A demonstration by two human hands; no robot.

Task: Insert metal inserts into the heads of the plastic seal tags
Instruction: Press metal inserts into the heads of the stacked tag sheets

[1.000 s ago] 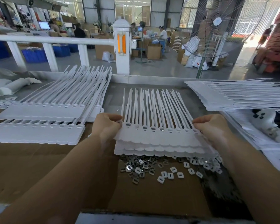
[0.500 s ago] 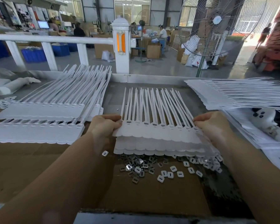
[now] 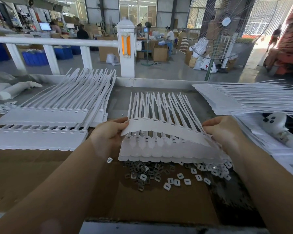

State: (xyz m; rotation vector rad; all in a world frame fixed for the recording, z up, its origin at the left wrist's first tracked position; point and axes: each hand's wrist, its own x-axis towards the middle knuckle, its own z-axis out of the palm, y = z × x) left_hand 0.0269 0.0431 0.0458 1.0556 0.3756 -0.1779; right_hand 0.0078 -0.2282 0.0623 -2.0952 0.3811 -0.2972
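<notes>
A white sheet of joined plastic seal tags [image 3: 164, 130] is lifted off a stack of like sheets [image 3: 167, 152] in the middle of the table. My left hand [image 3: 108, 134] pinches the sheet's left end and my right hand [image 3: 225, 130] pinches its right end. The sheet's near edge is raised, and the heads of the sheet below show under it. Small grey metal inserts [image 3: 142, 173] lie in a loose heap just in front of the stack, with white plastic caps [image 3: 189, 179] beside them. One single cap [image 3: 109, 160] lies near my left wrist.
Two piles of tag sheets [image 3: 41, 129] lie at the left and another pile [image 3: 243, 100] at the right rear. Brown cardboard [image 3: 32, 174] covers the table. A white railing with a post [image 3: 126, 48] and a standing fan [image 3: 223, 31] are behind the table.
Both hands have lifted the top sheet's near edge up off the stack, exposing the sheet beneath. A single cap has come to lie by my left wrist.
</notes>
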